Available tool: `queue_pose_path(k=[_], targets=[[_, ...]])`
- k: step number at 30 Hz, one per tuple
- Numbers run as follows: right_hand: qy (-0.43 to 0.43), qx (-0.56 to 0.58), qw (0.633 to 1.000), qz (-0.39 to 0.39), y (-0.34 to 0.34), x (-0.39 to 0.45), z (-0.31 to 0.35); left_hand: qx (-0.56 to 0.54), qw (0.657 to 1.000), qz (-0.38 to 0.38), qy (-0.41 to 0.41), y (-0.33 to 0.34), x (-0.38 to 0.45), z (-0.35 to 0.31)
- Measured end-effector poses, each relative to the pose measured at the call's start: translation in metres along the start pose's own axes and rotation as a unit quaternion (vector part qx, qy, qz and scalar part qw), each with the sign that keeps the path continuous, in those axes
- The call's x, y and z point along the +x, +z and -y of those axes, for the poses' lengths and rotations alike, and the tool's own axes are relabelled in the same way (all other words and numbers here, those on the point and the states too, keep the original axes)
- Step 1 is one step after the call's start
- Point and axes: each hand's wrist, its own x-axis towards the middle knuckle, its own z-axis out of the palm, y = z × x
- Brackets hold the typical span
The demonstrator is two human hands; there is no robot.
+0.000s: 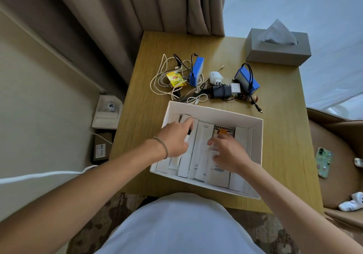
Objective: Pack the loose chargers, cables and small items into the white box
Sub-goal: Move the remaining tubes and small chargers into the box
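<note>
The head camera looks down on a wooden table [279, 136] where the white box [216, 110] sits open in front of the person, already lined with flat white cartons [187, 155] standing on edge and a printed packet [223, 172]. The left hand [174, 139] reaches into the left part of the box with its fingers curled around a small white item with a dark tip [187, 136]. The right hand [227, 152] is down among the cartons in the middle; its fingers are bent over something pale, but blur hides whether it grips or only presses.

The things left to pack lie beyond the box's far wall: a tangle of white cables [163, 77], two blue packs [196, 71] [247, 81] with black leads, a white plug adapter [216, 77], a dark charger [221, 91], a small white charger cube [235, 88] and a yellow tea sachet [175, 79].

Judged from here, room is the risk: the upright cartons fill most of the floor of the box, so bulky packs may sit proud. The cables are knotted through one another, so lifting one could drag its neighbours off the table edge.

The sachet reads "Lipton"; its smaller print, and that on the cartons and packet, is too small to read
</note>
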Motion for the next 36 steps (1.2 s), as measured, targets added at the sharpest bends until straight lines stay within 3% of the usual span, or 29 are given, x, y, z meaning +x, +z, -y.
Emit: queue_pose_path(k=[4, 14, 26, 36], targets=[[-0.020, 0.025, 0.999, -0.008, -0.004, -0.005, -0.002, 0.024, 0.998, 0.043, -0.045, 0.018, 0.001, 0.004], [-0.037, 0.060, 0.997, -0.027, -0.005, -0.013, -0.006, 0.090, 0.992, 0.047, -0.074, 0.038, 0.006, 0.004], [-0.048, 0.065, 0.996, -0.033, -0.009, -0.004, -0.001, -0.022, 0.995, 0.061, -0.082, 0.042, 0.008, 0.011], [-0.046, 0.065, 0.997, -0.024, -0.014, 0.001, 0.001, 0.204, 0.975, 0.072, -0.042, 0.048, -0.004, 0.001]])
